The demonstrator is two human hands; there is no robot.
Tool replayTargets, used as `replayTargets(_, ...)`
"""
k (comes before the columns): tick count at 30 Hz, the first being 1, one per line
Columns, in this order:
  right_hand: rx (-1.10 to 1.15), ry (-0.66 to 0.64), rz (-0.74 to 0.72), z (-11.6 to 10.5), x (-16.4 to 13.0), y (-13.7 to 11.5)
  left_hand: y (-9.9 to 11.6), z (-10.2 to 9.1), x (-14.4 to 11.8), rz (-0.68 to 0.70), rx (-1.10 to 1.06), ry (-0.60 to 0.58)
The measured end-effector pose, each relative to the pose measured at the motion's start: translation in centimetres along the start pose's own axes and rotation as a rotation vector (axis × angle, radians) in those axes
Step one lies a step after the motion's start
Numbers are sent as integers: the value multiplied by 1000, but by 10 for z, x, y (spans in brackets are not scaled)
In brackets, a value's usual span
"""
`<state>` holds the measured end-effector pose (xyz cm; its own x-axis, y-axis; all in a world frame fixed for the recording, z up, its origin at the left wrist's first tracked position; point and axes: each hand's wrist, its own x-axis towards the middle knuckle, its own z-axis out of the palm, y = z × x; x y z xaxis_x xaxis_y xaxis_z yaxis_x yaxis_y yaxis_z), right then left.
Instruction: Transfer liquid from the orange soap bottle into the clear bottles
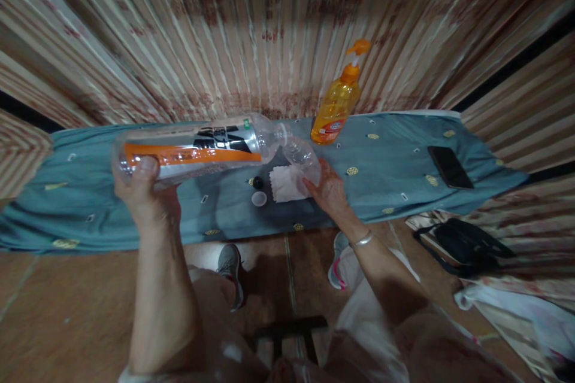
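My left hand (142,188) grips the base of a large clear plastic bottle (197,145) with an orange and black label, held on its side above the cloth. Its open mouth points right, over a small clear container (302,154) that my right hand (330,191) holds tilted above a white tissue (285,184). A small white cap (259,198) and a small black cap (257,182) lie on the cloth just left of the tissue.
A teal cloth (386,173) covers a low surface along a striped curtain. An orange pump bottle (338,102) stands at the back. A black phone (450,166) lies at the right. A black bag (465,245) sits on the floor at right. My shoes (230,266) are below.
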<state>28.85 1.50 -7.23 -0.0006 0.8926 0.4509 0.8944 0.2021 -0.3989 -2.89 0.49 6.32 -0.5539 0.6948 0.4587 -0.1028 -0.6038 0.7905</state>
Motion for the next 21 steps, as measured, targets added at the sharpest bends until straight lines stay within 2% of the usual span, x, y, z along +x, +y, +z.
replayTargets(12,38,-11,4,-1,0,0,-1,-1,0,4,76,18)
replayTargets(21,18,-8,16,2,0,1,-3,-2,2,-5,38,38)
